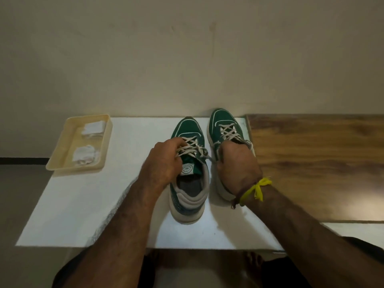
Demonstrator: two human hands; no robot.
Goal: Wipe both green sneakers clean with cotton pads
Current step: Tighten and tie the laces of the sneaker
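Both my arms reach forward, hands down and curled.
My left hand (166,161) pinches with bent fingers; my right hand (236,165) cups, knuckles up.

2 green sneakers (188,129) (223,121), 2 heaps of cotton pads (93,128) (85,155), 1 tray (62,150), 2 hands (164,163) (239,165).

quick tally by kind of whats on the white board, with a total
green sneakers: 2, the left sneaker and the right sneaker
cream tray: 1
piles of white cotton pads in the tray: 2, far pile and near pile
total: 5
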